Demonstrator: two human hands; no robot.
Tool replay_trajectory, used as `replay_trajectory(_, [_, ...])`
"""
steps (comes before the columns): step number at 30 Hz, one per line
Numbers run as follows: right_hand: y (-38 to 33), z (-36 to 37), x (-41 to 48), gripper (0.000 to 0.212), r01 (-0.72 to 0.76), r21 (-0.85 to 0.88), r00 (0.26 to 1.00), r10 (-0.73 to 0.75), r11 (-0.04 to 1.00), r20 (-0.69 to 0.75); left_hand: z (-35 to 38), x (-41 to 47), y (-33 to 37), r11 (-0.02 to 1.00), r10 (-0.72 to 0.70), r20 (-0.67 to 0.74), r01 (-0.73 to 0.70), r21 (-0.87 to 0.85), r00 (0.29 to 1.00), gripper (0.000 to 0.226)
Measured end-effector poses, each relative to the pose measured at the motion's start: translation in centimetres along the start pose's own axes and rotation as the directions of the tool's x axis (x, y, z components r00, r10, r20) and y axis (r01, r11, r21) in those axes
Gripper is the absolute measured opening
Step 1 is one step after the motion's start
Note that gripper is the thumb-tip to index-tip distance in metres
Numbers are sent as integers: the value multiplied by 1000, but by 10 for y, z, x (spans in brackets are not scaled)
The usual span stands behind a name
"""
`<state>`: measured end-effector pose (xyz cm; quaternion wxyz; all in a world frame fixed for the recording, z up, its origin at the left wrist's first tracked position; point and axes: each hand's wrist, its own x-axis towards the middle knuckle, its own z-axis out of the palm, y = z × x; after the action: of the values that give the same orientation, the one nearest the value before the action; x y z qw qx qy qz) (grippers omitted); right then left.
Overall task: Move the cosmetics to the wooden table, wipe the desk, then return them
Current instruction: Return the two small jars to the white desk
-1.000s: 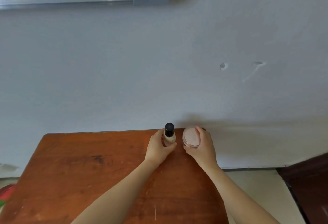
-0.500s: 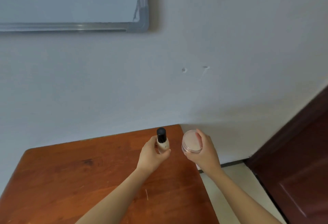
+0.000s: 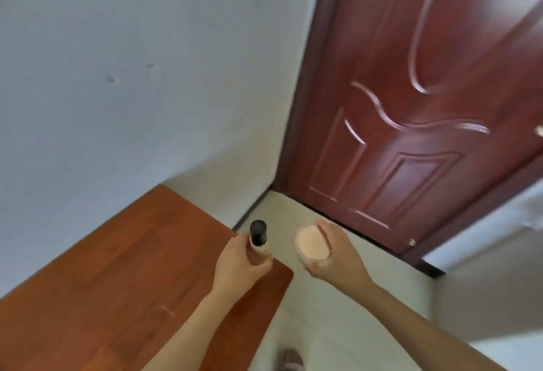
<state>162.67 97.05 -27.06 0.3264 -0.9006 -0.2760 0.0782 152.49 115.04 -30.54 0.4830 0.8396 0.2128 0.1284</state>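
My left hand (image 3: 239, 265) grips a beige foundation bottle (image 3: 260, 246) with a black cap, held upright above the right corner of the wooden table (image 3: 117, 276). My right hand (image 3: 338, 256) holds a round pink powder jar (image 3: 313, 244) with a clear rim, its thumb lying over the lid. The jar hangs in the air over the pale floor, to the right of the table's edge. Both cosmetics are off the table surface.
A dark red panelled door (image 3: 411, 106) fills the right side, shut against its frame. A pale wall (image 3: 132, 77) runs behind the table. A foot in a slipper (image 3: 291, 360) shows on the floor (image 3: 323, 326) at the bottom.
Both hands have lifted the bottle and the jar off the back of the table and carried them right. The view has swung right, from the wall and whiteboard to the door.
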Motion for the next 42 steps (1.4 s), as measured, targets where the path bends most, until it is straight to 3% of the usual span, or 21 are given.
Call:
replay_trajectory(7, [35,-39,-122,91,-230,-47,956,217,972,-200,56,-31,45,984,175,292,-179,-12,940,27])
replay_trajectory(14, [53,-90,-245,90,-393,42,816,370,919,-444,124,-105,112,909,401,450,-406,-90,798,27])
replay_trajectory(19, [61,-112,-357,89,-471,106,723,452,876,-523,170,-181,145,893,433,532,-424,-148,727,28])
replay_trajectory(25, [70,-142,-517,91,-594,201,540,572,779,-617,230,-303,182,884,451,639,-411,-223,623,31])
replay_trajectory(30, [79,-163,-599,89,-638,261,412,608,724,-679,266,-375,215,873,467,703,-404,-272,537,31])
replay_trajectory(33, [92,-178,-623,89,-640,268,384,601,720,-701,288,-392,240,852,502,702,-427,-301,505,54])
replay_trajectory(37, [120,-204,-632,89,-628,275,369,590,728,-719,327,-388,271,837,525,690,-450,-312,498,28])
replay_trajectory(42, [177,-251,-634,89,-644,226,388,566,731,-727,395,-366,310,825,552,658,-451,-341,513,27])
